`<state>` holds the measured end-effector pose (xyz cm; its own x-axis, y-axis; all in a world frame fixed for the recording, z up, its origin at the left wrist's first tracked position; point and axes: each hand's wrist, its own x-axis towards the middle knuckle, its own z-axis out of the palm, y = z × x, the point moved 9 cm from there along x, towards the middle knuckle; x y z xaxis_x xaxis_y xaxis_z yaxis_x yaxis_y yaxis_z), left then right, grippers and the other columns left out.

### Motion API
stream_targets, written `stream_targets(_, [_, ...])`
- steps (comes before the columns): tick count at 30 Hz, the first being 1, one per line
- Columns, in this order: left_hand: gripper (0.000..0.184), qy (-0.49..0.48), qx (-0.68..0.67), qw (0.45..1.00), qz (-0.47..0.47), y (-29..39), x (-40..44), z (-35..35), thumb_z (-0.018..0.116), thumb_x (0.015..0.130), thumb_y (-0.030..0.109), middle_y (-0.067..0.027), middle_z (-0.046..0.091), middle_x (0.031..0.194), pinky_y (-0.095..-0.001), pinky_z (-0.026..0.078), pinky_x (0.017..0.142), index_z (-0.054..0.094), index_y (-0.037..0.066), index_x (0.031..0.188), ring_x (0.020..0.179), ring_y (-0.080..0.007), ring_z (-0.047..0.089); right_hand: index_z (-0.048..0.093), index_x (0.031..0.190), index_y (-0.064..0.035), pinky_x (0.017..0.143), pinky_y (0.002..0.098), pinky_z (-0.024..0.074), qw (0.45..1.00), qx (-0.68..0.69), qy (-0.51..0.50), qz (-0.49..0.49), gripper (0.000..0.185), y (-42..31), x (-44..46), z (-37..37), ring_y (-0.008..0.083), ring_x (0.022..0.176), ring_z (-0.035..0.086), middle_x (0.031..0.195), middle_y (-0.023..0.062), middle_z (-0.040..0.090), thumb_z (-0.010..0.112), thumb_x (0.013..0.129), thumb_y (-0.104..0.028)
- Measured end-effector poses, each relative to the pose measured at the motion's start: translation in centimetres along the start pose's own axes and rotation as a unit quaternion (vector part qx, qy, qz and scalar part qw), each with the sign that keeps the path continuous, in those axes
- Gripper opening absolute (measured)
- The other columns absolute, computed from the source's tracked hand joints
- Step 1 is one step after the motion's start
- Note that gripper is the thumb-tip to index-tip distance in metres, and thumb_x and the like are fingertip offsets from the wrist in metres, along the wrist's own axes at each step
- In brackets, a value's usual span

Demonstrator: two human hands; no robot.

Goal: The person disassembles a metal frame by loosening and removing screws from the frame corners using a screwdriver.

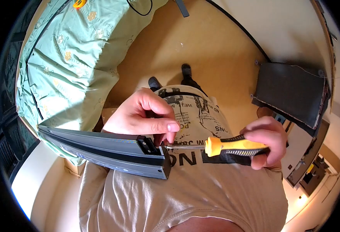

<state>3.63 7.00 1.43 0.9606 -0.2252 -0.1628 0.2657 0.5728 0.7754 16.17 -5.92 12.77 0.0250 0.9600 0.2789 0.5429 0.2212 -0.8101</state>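
Note:
My right hand [268, 141] is wrapped around a screwdriver [235, 146] with a yellow and black handle. Its metal shaft points left, and the tip meets the end of a long dark grey metal profile [96, 149]. The profile lies across my chest, with black fittings near its end. My left hand [143, 116] is curled just above that end, its thumb and fingers closed beside the screwdriver tip. Whatever sits between those fingers is too small or hidden to make out.
A light green flowered cloth [69, 65] covers a large surface at the upper left. On the right stands a dark panel-like piece of furniture [291, 96]. My feet rest on the tan floor [158, 50], and a grey strip [182, 8] lies at the top.

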Motion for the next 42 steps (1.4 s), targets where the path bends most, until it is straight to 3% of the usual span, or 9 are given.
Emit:
stream_targets(6, [0.026, 0.016, -0.014, 1.000, 0.002, 0.0, -0.1, 0.0, 0.064, 0.094, 0.015, -0.0039, 0.065, 0.066, -0.0223, 0.044, 0.055, 0.069, -0.004, 0.077, 0.059, -0.0065, 0.057, 0.063, 0.097, -0.0044, 0.055, 0.0303, 0.0471, 0.990, 0.069, 0.123, 0.026, 0.043, 0.1, 0.1, -1.1, 0.0218, 0.065, 0.062, 0.085, 0.0140, 0.064, 0.067, 0.087, -0.046])
stream_targets(10, [0.036, -0.030, 0.051, 0.998, -0.013, 0.1, 0.0, 0.1, 0.057, 0.098, 0.023, -0.0122, 0.068, 0.072, -0.0299, 0.048, 0.060, 0.069, -0.004, 0.078, 0.066, -0.0201, 0.064, 0.062, 0.092, -0.0075, 0.066, 0.0291, 0.0468, 0.995, -0.014, -0.078, -0.053, 0.022, -1.1, -0.1, 1.2, 0.0231, 0.083, 0.060, 0.102, 0.0194, 0.059, 0.073, 0.075, -0.018])
stream_targets(12, [0.036, -0.032, 0.057, 0.998, -0.013, 0.2, 0.0, 0.0, 0.057, 0.098, 0.023, -0.0122, 0.068, 0.072, -0.0299, 0.048, 0.060, 0.069, -0.004, 0.078, 0.066, -0.0201, 0.064, 0.063, 0.093, -0.0081, 0.064, 0.0290, 0.0465, 0.975, 0.114, 0.184, 0.054, 0.026, 0.3, -0.1, -0.5, 0.0220, 0.078, 0.060, 0.098, 0.0185, 0.063, 0.075, 0.080, -0.027])
stream_targets(17, [0.036, -0.035, 0.060, 0.998, 0.001, 0.2, 0.1, 0.1, 0.057, 0.097, 0.022, -0.0121, 0.068, 0.072, -0.0297, 0.048, 0.059, 0.069, -0.004, 0.077, 0.064, -0.0195, 0.064, 0.062, 0.099, -0.0035, 0.059, 0.0330, 0.0488, 0.999, -0.045, -0.016, 0.014, 0.051, -0.1, 0.0, 0.1, 0.0224, 0.073, 0.064, 0.088, 0.0173, 0.065, 0.064, 0.086, -0.053])
stream_targets(21, [0.035, -0.023, 0.048, 0.999, -0.010, 0.3, 0.0, 0.0, 0.057, 0.097, 0.021, -0.0122, 0.068, 0.072, -0.0296, 0.048, 0.059, 0.069, -0.005, 0.077, 0.064, -0.0188, 0.064, 0.059, 0.102, -0.0018, 0.067, 0.0323, 0.0531, 0.994, 0.073, 0.071, 0.027, 0.045, 0.7, 0.3, -0.5, 0.0237, 0.076, 0.065, 0.097, 0.0206, 0.063, 0.075, 0.082, -0.039])
stream_targets(24, [0.035, -0.020, 0.049, 0.999, -0.011, 0.2, 0.0, 0.0, 0.057, 0.097, 0.021, -0.0122, 0.068, 0.072, -0.0295, 0.048, 0.059, 0.069, -0.005, 0.077, 0.064, -0.0187, 0.063, 0.060, 0.103, -0.0044, 0.073, 0.0318, 0.0527, 0.995, 0.066, -0.069, 0.019, 0.039, 0.2, -0.2, 1.0, 0.0257, 0.088, 0.063, 0.108, 0.0221, 0.057, 0.082, 0.073, -0.016])
stream_targets(26, [0.035, -0.013, 0.046, 0.999, -0.002, 0.3, -0.1, 0.0, 0.057, 0.097, 0.021, -0.0122, 0.068, 0.072, -0.0294, 0.048, 0.059, 0.069, -0.005, 0.077, 0.064, -0.0188, 0.063, 0.062, 0.098, -0.0061, 0.070, 0.0319, 0.0526, 0.987, 0.112, 0.090, 0.073, 0.036, 0.7, 0.6, -0.2, 0.0262, 0.084, 0.064, 0.102, 0.0185, 0.059, 0.083, 0.069, -0.009])
stream_targets(36, [0.025, 0.031, -0.004, 0.999, -0.005, 0.0, -0.2, -0.1, 0.064, 0.094, 0.015, -0.0029, 0.064, 0.065, -0.0214, 0.043, 0.052, 0.069, -0.002, 0.076, 0.056, -0.0060, 0.056, 0.063, 0.097, -0.0060, 0.059, 0.0288, 0.0508, 0.997, 0.010, 0.071, -0.004, 0.050, -1.2, 1.0, 0.4, 0.0197, 0.067, 0.065, 0.090, 0.0148, 0.067, 0.078, 0.075, -0.048])
stream_targets(42, [0.025, 0.029, -0.009, 1.000, -0.007, -0.2, -0.1, -0.1, 0.064, 0.094, 0.015, -0.0026, 0.064, 0.065, -0.0213, 0.043, 0.052, 0.069, -0.002, 0.076, 0.056, -0.0059, 0.056, 0.064, 0.092, -0.0070, 0.057, 0.0294, 0.0503, 0.993, 0.066, 0.063, 0.069, 0.041, 0.4, 0.5, 0.3, 0.0192, 0.072, 0.062, 0.090, 0.0151, 0.064, 0.080, 0.075, -0.041])
